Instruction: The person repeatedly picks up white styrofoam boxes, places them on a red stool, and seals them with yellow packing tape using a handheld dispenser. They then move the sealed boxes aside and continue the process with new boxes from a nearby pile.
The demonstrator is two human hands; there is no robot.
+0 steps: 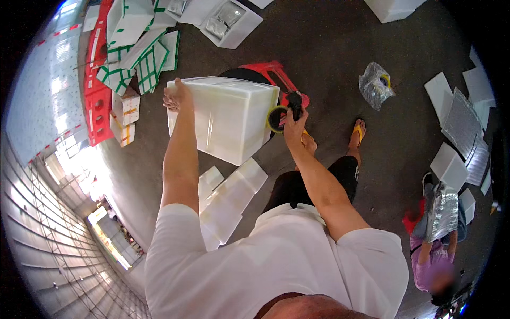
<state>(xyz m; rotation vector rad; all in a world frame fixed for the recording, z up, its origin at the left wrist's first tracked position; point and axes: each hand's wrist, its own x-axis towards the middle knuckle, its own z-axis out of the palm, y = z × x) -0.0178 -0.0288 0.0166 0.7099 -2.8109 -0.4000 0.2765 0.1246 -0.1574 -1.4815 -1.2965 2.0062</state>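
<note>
A large white foam box (pixel 212 114) stands in front of me, tilted in the view, with a red stand (pixel 279 74) and a black round thing (pixel 244 75) partly hidden behind it. My left hand (pixel 179 97) grips the box at its left end, its fingers bent over the edge. By the box's right end, my right hand (pixel 295 119) is closed round a tape dispenser with a black handle. The dispenser's yellow-rimmed roll (pixel 277 119) is close against the box's right side; whether it touches cannot be made out.
White foam pieces (pixel 228 204) lie on the floor near my left side. Foam boxes and lids with green tape (pixel 141 48) are piled by a red barrier (pixel 98 114). A plastic-wrapped tape roll (pixel 376 85) lies at right. Another person (pixel 433 260) handles silver foil beyond.
</note>
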